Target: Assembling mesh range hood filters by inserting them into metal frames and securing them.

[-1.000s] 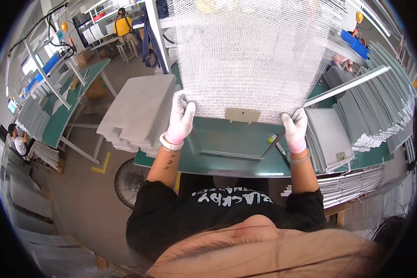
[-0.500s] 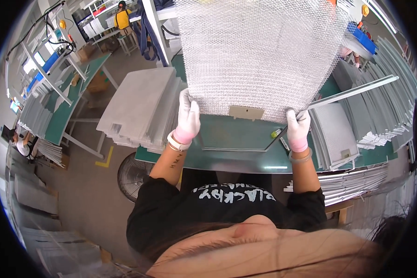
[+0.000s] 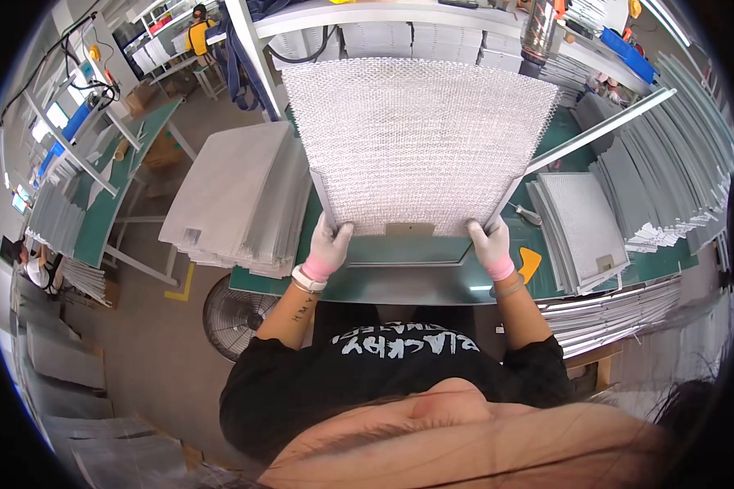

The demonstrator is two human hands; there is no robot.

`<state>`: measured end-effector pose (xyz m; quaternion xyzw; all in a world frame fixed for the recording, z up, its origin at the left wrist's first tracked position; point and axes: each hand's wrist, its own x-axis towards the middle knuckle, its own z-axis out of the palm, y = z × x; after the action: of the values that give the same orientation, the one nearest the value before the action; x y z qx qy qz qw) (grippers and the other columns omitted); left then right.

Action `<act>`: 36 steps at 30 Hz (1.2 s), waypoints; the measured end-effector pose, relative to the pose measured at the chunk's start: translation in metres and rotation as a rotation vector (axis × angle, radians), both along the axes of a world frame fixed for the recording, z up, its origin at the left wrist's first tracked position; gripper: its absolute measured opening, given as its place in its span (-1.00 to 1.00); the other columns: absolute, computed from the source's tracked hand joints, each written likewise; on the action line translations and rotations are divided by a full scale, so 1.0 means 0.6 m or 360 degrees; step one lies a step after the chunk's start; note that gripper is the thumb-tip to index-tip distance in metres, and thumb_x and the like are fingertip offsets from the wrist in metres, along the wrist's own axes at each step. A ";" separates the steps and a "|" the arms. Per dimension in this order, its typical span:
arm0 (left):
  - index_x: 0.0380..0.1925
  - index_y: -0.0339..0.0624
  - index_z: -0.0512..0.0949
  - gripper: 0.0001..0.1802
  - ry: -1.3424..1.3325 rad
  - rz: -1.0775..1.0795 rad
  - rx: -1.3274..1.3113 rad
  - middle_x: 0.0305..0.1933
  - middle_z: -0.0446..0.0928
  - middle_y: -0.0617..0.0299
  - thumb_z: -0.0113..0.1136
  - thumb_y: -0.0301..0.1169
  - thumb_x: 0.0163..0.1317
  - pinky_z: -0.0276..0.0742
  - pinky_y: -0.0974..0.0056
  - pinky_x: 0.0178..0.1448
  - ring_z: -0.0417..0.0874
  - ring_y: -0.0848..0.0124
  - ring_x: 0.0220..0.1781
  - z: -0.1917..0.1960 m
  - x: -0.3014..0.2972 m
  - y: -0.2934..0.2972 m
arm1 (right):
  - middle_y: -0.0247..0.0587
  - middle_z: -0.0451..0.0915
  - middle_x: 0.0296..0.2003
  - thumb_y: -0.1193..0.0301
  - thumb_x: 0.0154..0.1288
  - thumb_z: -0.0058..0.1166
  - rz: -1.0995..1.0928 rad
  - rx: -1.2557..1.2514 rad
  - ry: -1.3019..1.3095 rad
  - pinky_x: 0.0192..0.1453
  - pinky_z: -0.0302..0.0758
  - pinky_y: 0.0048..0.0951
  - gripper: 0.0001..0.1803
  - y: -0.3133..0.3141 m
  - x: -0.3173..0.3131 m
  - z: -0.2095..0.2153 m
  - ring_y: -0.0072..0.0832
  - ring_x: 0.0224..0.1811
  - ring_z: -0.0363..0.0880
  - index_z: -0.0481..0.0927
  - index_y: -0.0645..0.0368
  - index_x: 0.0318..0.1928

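A silvery mesh panel [image 3: 416, 147] is held up in front of me, tilted, its lower edge toward me. My left hand [image 3: 331, 244], in a white glove, is closed on its lower left corner, thumb on the front. The gloved right hand [image 3: 490, 248] pinches the lower right corner likewise. Grey metal strips [image 3: 322, 192] run along the panel's lower sides by both hands. A small beige plate [image 3: 410, 229] sits at the middle of the lower edge. Out to the right slants a long metal strip [image 3: 603, 130]; whether it joins the panel is unclear.
On the green table [image 3: 367, 285], a stack of grey panels [image 3: 228, 179] stands left and a smaller mesh stack [image 3: 583, 216] right. An orange flat piece [image 3: 530, 262] lies by my right wrist. A floor fan [image 3: 230, 314] stands below left. Behind is a shelf [image 3: 391, 16].
The mesh panel has come down and toward me, uncovering the shelf behind. My hands are lower and closer together, the right shifted left. Metal strips now show along both panel sides.
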<state>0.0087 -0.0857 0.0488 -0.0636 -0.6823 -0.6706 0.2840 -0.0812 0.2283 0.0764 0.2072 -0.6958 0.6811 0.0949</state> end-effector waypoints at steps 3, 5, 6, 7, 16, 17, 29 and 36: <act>0.22 -0.34 0.31 -0.49 -0.0461 -0.0519 -0.0155 0.08 0.49 0.22 0.14 -0.55 0.25 0.45 0.34 0.12 0.50 0.50 0.04 0.063 0.010 -0.048 | -0.29 0.60 -0.12 0.56 0.21 0.06 0.0148 -0.0111 0.0248 0.06 0.44 -0.51 -0.62 0.016 0.002 0.063 -0.58 -0.11 0.54 0.47 0.33 0.07; 0.33 -0.30 0.21 -0.35 0.0054 -0.0643 -0.0087 0.24 0.42 0.20 0.15 -0.58 0.23 0.43 0.31 0.25 0.45 0.42 0.25 0.121 0.001 -0.056 | -0.32 0.60 -0.15 0.58 0.24 0.02 0.0183 -0.0281 0.0331 0.02 0.42 -0.55 -0.67 0.020 -0.008 0.125 -0.63 -0.13 0.51 0.48 0.33 0.04; 0.27 -0.30 0.29 -0.42 0.0244 -0.0661 0.0096 0.12 0.51 0.22 0.14 -0.60 0.22 0.49 0.37 0.11 0.55 0.48 0.07 0.163 0.002 -0.044 | -0.35 0.59 -0.23 0.59 0.25 0.02 0.0162 -0.0197 0.0260 -0.05 0.41 -0.57 -0.71 0.011 -0.002 0.162 -0.66 -0.21 0.48 0.50 0.32 0.00; 0.18 -0.34 0.37 -0.52 -0.0054 -0.0275 -0.0240 -0.03 0.59 0.26 0.18 -0.57 0.24 0.48 0.43 -0.03 0.57 0.56 -0.11 0.174 -0.005 -0.066 | -0.39 0.57 -0.31 0.60 0.26 0.01 0.0124 -0.0114 0.0185 -0.12 0.41 -0.59 -0.76 0.006 0.007 0.194 -0.68 -0.29 0.46 0.51 0.32 -0.05; 0.01 -0.37 0.46 -0.69 0.0393 -0.0205 0.0299 -0.10 0.60 0.26 0.18 -0.60 0.26 0.48 0.38 -0.01 0.55 0.53 -0.19 0.171 -0.012 0.007 | -0.47 0.44 -0.46 0.50 0.33 0.09 -0.0393 -0.0018 0.0276 -0.35 0.24 -0.66 -0.89 -0.010 0.001 0.145 -0.75 -0.45 0.23 0.52 0.30 -0.20; 0.00 -0.37 0.44 -0.70 0.0383 -0.0193 0.0232 -0.08 0.57 0.24 0.12 -0.63 0.27 0.47 0.35 0.02 0.54 0.51 -0.15 0.163 -0.008 0.004 | -0.47 0.44 -0.46 0.50 0.33 0.09 -0.0382 -0.0018 0.0264 -0.35 0.24 -0.66 -0.89 -0.013 0.004 0.149 -0.75 -0.45 0.23 0.52 0.30 -0.20; -0.13 -0.35 0.35 -0.70 -0.0322 0.0349 -0.1331 -0.30 0.46 -0.12 0.08 -0.55 0.11 0.44 0.01 -0.16 0.52 -0.08 -0.25 0.054 0.082 -0.008 | -0.46 0.50 -0.40 0.51 0.34 0.10 -0.0238 -0.0284 0.0223 -0.26 0.26 -0.67 -0.92 -0.025 0.016 0.163 -0.74 -0.39 0.27 0.52 0.27 -0.23; -0.35 -0.30 0.34 -0.81 -0.0292 0.0472 -0.1208 -0.46 0.40 -0.04 0.15 -0.53 0.10 0.42 0.03 -0.32 0.49 -0.04 -0.42 0.031 0.074 0.002 | -0.23 0.60 -0.07 0.59 0.34 0.05 -0.0052 -0.0404 0.0256 0.09 0.37 -0.55 -0.68 -0.017 0.008 0.151 -0.62 -0.09 0.48 0.46 0.36 0.09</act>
<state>0.0532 -0.0848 0.0673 -0.0048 -0.9052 -0.3264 0.2720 -0.0761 0.2182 0.1668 0.2360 -0.5976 0.7432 0.1869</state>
